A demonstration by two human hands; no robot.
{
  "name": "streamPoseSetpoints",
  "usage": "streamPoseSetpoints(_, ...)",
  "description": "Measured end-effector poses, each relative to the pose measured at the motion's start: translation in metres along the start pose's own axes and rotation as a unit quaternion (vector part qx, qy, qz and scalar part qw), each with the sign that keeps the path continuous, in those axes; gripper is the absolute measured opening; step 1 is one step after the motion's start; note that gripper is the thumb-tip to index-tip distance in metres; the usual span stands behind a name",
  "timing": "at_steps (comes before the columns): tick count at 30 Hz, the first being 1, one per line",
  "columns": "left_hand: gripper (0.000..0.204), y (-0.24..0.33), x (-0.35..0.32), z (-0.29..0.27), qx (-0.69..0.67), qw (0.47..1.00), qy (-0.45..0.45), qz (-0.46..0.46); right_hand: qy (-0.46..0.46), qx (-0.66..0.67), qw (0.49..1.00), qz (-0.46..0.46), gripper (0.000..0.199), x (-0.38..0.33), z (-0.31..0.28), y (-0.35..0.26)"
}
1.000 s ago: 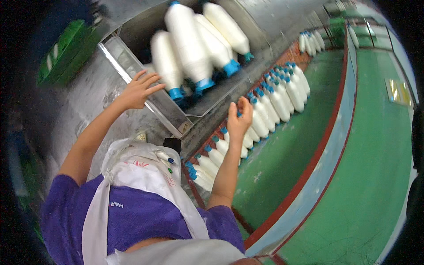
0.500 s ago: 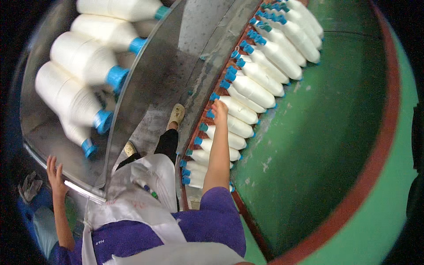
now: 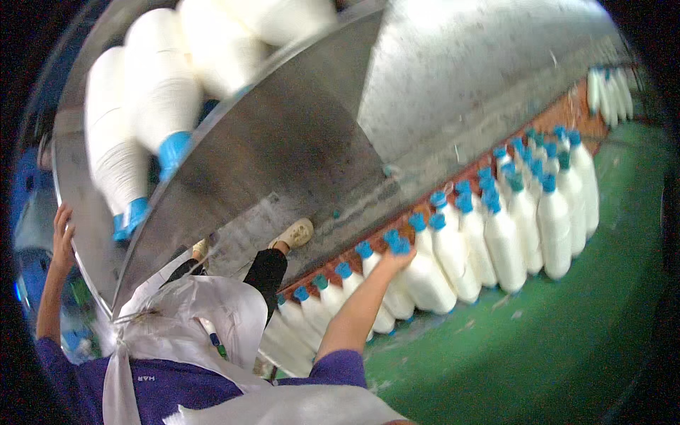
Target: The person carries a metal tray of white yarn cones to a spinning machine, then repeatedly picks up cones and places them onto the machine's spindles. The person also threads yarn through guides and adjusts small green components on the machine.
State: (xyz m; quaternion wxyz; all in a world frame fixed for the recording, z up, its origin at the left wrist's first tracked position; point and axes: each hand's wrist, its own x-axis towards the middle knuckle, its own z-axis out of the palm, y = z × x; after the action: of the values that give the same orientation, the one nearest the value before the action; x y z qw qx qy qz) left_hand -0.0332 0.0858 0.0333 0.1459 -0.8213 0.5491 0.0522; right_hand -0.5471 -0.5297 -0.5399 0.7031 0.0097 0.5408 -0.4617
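Tall white yarn bobbins (image 3: 457, 265), shaped like bottles with blue and a few green tube ends, stand in a row along the green floor. My right hand (image 3: 400, 260) is closed at the blue top of one bobbin, its fingers partly blurred. On the left is a grey metal cart (image 3: 283, 120) with a curved wall, holding several larger-looking white bobbins (image 3: 163, 85), blue ends toward me. My left hand (image 3: 64, 237) rests against the cart's outer rim, fingers stretched upward and holding nothing that I can see.
A reddish-brown strip (image 3: 556, 120) runs under and behind the row, beside a grey floor (image 3: 489, 57). Further bobbins (image 3: 609, 95) stand at the far right. My feet in light clogs (image 3: 296, 232) are between cart and row. Blue items (image 3: 32, 276) lie outside the cart at left.
The view has turned, so the row now slants toward the right and the cart looks nearer. My left hand has moved up along the cart's rim; my right hand is at a bobbin top.
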Motion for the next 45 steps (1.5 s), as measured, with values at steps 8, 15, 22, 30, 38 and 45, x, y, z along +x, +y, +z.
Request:
streamPoseSetpoints(8, 0.061, 0.035, 0.060, -0.002, -0.057, 0.998, 0.025, 0.032, 0.192, 0.015, 0.980, 0.042, 0.026, -0.229, -0.034, -0.114)
streamPoseSetpoints(15, 0.066, 0.057, 0.087, -0.017, -0.151, 0.985, 0.065, 0.057, -0.134, 0.048, 0.975, 0.172, 0.034, -0.361, 0.090, -0.103)
streamPoseSetpoints(22, 0.079, 0.058, 0.089, -0.009, -0.173, 0.961, 0.150, 0.153, -0.303, -0.429, 0.843, -0.117, 0.058, -0.438, 0.239, -0.125)
streamPoseSetpoints(30, 0.048, -0.084, 0.104, -0.005, -0.120, 0.993, 0.000, -0.008, -0.306, -0.670, 0.289, -0.612, 0.064, -0.563, 0.443, -0.086)
streamPoseSetpoints(38, 0.028, -0.078, 0.113, 0.007, -0.036, 0.992, -0.116, 0.011, -0.591, -0.711, 0.123, -0.361, 0.092, -0.661, 0.286, 0.061)
streamPoseSetpoints(45, 0.033, -0.025, 0.087, 0.004, -0.083, 0.988, -0.118, -0.053, -0.583, -0.702, 0.197, -0.360, 0.060, -0.584, 0.285, 0.045)
